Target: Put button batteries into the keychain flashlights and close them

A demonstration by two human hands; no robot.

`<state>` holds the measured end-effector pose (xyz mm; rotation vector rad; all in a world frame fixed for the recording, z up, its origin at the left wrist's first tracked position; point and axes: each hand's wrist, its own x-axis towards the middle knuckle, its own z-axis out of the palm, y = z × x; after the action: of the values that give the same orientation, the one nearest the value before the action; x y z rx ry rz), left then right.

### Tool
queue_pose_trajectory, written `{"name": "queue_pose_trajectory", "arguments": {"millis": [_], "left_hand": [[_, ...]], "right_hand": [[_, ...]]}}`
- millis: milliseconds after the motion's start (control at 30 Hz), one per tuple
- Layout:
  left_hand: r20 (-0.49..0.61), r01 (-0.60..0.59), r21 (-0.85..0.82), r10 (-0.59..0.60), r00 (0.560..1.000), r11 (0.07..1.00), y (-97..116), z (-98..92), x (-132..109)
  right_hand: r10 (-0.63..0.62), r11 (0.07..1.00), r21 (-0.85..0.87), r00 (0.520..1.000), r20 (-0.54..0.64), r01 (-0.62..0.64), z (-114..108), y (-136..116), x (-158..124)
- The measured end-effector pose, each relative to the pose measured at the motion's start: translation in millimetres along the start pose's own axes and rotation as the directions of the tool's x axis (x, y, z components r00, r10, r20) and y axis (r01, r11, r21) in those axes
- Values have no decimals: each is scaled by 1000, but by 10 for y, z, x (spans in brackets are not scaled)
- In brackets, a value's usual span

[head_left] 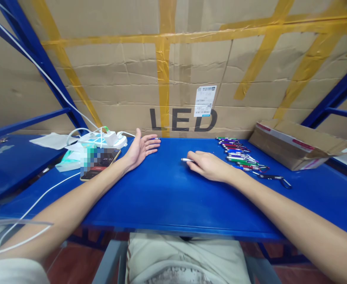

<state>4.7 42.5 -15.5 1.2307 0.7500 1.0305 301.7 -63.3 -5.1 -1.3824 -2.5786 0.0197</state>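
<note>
My left hand (pixel 140 148) rests on its side above the blue tabletop (pixel 167 197), palm turned inward and fingers spread. A small dark-blue piece (pixel 154 139) shows at its fingertips; whether the hand touches it I cannot tell. My right hand (pixel 207 165) is closed, palm down, around a slim pen (pixel 186 159). Only the pen's silvery end sticks out to the left; the rest is hidden under the fingers. To the right of that hand lies a row of coloured pens (pixel 240 161) with carabiner clips, in green, blue, red and purple. A black one (pixel 270 177) lies nearest me.
An open cardboard box (pixel 291 144) stands at the right. On the left are a phone (pixel 105 161), a power strip (pixel 121 141), a pale green packet (pixel 72 159) and white cables (pixel 47 191). A large carton (pixel 126 86) walls off the back, between blue metal posts (pixel 49 79).
</note>
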Motion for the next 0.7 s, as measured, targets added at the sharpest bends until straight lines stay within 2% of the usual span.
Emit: {"name": "queue_pose_trajectory", "arguments": {"millis": [700], "left_hand": [[-6,2,18,-2,1000,1000,13,23,-13]], "right_hand": [[-44,998,41,998,-42,46,31,39,-1]]}}
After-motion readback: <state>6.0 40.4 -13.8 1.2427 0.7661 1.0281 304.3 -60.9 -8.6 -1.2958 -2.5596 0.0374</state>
